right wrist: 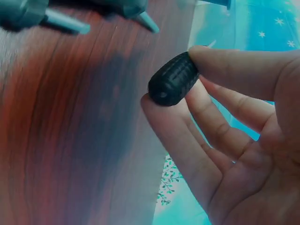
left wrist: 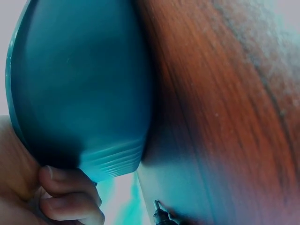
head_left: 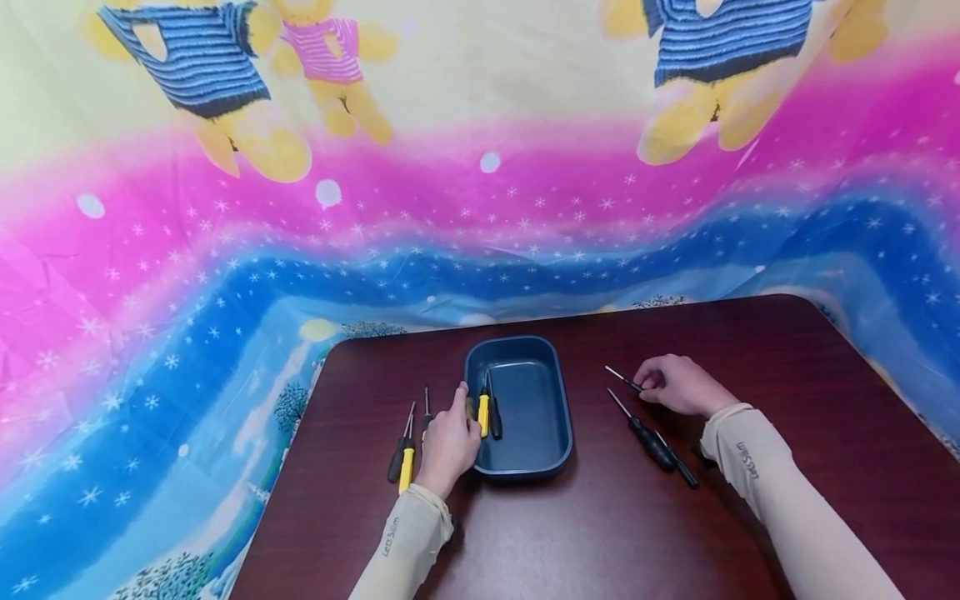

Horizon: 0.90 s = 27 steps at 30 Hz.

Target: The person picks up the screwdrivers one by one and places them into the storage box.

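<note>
Your R grip (head_left: 681, 385) is clamped: thumb & fingertip pinch the black handle of a small screwdriver (right wrist: 171, 79), w/ the handle's butt end facing the R wrist cam. Its shaft points out twd the tray side in the head view. Other R fingers sit apart from the handle, loosely bent.

Your L grip (head_left: 448, 442) is clamped on the L rim of the dark blue tray (head_left: 525, 471); L wrist view has your fingertips curled by the outer wall, under the rim.

Around: in the tray, a yellow-handled screwdriver (head_left: 483, 417) & a dark-handled screwdriver (head_left: 496, 423) lie side by side. Just below your R grip, on the table (head_left: 592, 533), a thick black screwdriver (head_left: 654, 444) & a slim black screwdriver (head_left: 686, 475) lie close tog., tips away fr. you. L of your L grip: a black-handled driver (head_left: 395, 462), a yellow driver (head_left: 407, 468) & a third driver (head_left: 427, 402), partly hidden behind your L grip.

In the way: tray's R wall stands btwn your R grip & the 2 inside. Printed curtain (head_left: 465, 192) hangs behind the table.
</note>
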{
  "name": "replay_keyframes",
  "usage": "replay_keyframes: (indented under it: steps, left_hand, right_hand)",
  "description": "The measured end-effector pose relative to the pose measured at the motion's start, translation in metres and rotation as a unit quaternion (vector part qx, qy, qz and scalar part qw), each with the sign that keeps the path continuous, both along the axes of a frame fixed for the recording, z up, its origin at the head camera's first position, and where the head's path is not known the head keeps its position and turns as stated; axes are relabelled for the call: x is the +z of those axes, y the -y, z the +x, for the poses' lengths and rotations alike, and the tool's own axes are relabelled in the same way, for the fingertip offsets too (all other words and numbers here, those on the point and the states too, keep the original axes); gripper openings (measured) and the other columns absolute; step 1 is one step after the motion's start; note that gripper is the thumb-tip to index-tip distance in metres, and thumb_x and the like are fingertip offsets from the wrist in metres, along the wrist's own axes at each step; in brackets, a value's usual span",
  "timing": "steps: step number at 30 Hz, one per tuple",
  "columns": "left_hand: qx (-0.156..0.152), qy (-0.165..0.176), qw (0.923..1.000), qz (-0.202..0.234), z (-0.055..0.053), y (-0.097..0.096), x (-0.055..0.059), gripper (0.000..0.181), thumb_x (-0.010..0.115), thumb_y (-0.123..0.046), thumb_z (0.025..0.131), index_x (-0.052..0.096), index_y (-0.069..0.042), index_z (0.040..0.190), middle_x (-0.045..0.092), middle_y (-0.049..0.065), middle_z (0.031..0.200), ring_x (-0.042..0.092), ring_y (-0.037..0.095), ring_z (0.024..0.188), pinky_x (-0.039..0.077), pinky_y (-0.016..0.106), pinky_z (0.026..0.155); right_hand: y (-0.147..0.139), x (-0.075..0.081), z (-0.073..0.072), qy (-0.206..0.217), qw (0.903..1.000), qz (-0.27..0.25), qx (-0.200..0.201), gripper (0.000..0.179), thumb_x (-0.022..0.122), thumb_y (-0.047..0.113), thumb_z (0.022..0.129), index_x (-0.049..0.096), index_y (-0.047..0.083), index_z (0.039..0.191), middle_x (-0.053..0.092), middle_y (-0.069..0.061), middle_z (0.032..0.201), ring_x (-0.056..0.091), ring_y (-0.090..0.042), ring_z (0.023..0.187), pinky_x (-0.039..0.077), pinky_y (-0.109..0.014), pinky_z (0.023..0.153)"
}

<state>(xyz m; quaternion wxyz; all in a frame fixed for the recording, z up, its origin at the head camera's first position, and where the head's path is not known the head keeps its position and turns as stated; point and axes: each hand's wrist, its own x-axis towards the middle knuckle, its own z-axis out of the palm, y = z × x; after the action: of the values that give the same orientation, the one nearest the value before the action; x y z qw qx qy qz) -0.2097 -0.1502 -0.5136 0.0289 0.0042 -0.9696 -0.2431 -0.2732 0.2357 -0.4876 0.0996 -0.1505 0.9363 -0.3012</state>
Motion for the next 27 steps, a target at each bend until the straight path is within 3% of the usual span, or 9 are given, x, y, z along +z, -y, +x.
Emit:
replay_keyframes:
  steps: [7, 11, 18, 27]
  left_hand:
    - [0.003, 0.001, 1.0000, 0.001, 0.001, 0.000, -0.002, 0.066, 0.063, -0.016, 0.100, 0.036, -0.013, 0.161, 0.050, 0.000, 0.059, 0.047, 0.017, 0.049, 0.041, 0.031, 0.054]
    - [0.006, 0.002, 1.0000, 0.001, 0.001, 0.000, -0.002, 0.066, 0.063, -0.016, 0.100, 0.037, -0.013, 0.161, 0.050, 0.000, 0.060, 0.047, 0.017, 0.050, 0.041, 0.031, 0.054]
    - [0.006, -0.004, 1.0000, 0.001, 0.000, 0.000, -0.002, 0.065, 0.063, -0.016, 0.100, 0.037, -0.013, 0.160, 0.050, 0.000, 0.059, 0.047, 0.017, 0.049, 0.042, 0.031, 0.055]
    - [0.007, 0.004, 1.0000, 0.004, 0.002, 0.000, 0.000, 0.066, 0.063, -0.017, 0.100, 0.036, -0.013, 0.161, 0.050, 0.000, 0.060, 0.047, 0.018, 0.049, 0.041, 0.031, 0.053]
  right_hand:
    - [0.001, -0.005, 0.001, 0.041, 0.9956, -0.085, -0.009, 0.019, 0.072, 0.008, 0.095, 0.071, 0.001, 0.112, 0.071, -0.011, 0.100, 0.065, -0.022, 0.084, 0.054, -0.035, 0.070]
    - [0.001, -0.005, 0.001, 0.069, 0.9872, -0.143, -0.019, 0.024, 0.069, 0.009, 0.097, 0.067, -0.002, 0.118, 0.068, -0.015, 0.105, 0.065, -0.025, 0.086, 0.057, -0.037, 0.070]
    - [0.005, -0.004, 0.000, 0.081, 0.9715, -0.218, -0.045, 0.034, 0.067, 0.011, 0.100, 0.060, -0.005, 0.129, 0.065, -0.020, 0.115, 0.069, -0.025, 0.098, 0.061, -0.039, 0.082]
    - [0.012, -0.009, -0.003, 0.109, 0.9529, -0.278, -0.052, 0.046, 0.066, 0.008, 0.100, 0.049, -0.008, 0.139, 0.059, -0.024, 0.117, 0.068, -0.023, 0.095, 0.062, -0.040, 0.082]
